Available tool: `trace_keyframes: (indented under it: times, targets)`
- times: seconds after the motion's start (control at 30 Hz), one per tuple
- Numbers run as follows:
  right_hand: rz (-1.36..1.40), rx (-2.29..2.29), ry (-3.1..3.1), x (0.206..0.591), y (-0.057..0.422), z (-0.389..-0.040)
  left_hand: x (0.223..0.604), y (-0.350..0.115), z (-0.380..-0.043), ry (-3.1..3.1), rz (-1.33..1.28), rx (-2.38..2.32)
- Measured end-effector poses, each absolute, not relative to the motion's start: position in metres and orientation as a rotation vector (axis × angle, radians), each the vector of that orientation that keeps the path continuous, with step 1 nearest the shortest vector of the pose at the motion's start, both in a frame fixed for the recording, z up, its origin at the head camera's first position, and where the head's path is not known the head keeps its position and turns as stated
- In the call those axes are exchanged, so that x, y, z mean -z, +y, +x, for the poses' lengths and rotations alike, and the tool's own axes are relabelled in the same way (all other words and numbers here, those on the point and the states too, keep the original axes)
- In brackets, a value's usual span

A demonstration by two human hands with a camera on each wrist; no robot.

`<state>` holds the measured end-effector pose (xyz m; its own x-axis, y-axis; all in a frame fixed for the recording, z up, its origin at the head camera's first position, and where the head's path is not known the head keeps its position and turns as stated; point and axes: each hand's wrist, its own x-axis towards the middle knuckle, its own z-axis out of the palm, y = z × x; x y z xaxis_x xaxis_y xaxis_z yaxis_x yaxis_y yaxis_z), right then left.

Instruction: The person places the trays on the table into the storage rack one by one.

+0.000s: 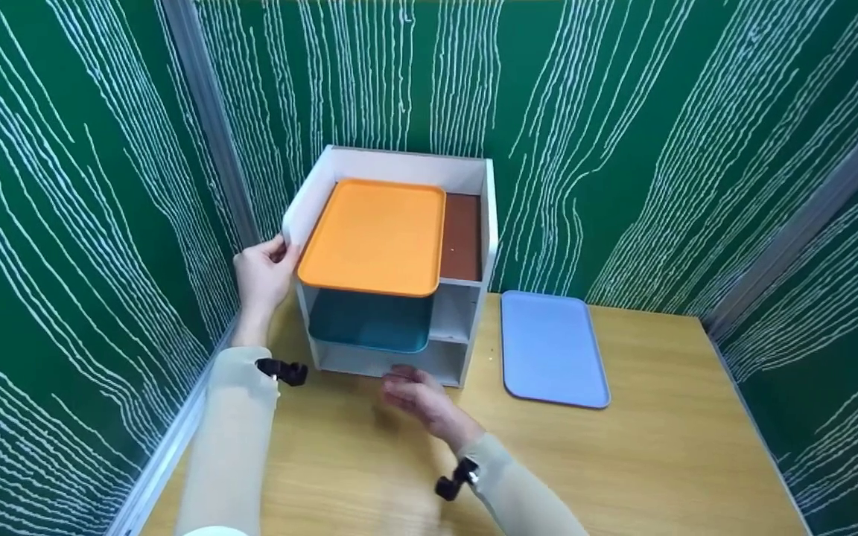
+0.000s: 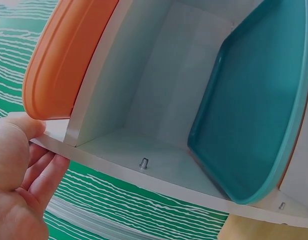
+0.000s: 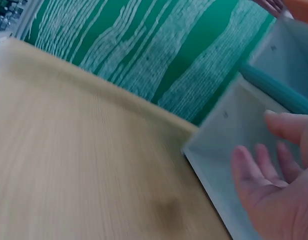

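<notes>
Left hand point(image 1: 259, 277): fingers grip the shelf point(image 1: 414, 165) side edge. Right hand point(image 1: 427, 404): fingers loosely extended, holding nothing, at the shelf's lower front. Orange tray point(image 1: 375, 238): on top, just beside left fingers. Teal tray point(image 1: 369, 320): above right fingers. Blue tray point(image 1: 554, 350): on worktop point(image 1: 682, 424), right of right fingers.

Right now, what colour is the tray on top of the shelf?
The top tray is orange, and it shows best in the head view.

Open-fronted bottom compartment point(image 1: 446, 363), teal tray point(image 1: 369, 320) jutting out above (orange tray point(image 1: 373, 238) overhanging higher)
</notes>
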<state>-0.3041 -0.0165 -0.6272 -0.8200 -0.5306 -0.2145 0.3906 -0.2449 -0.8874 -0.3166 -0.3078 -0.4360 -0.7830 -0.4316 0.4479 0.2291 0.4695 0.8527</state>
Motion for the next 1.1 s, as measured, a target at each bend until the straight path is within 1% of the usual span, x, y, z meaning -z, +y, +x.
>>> trace_keyframes:
  times: [0.23, 0.43, 0.8, 1.1]
  targets:
    - [-0.123, 2.003, 1.512, 0.653, 0.048, -0.318, 0.438, -0.312, -0.317, -2.079, 0.178, 1.351]
    - [0.038, 2.072, 1.518, 0.661, 0.095, -0.328, 0.441, -0.313, -0.314, -2.064, 0.196, 1.353]
    - [0.113, 2.111, 1.703, 0.663, 0.161, -0.342, 0.441, -0.307, -0.315, -2.045, 0.192, 1.314]
    - [0.157, 2.059, 1.841, 0.667, 0.203, -0.342, 0.440, -0.304, -0.318, -2.041, 0.177, 1.259]
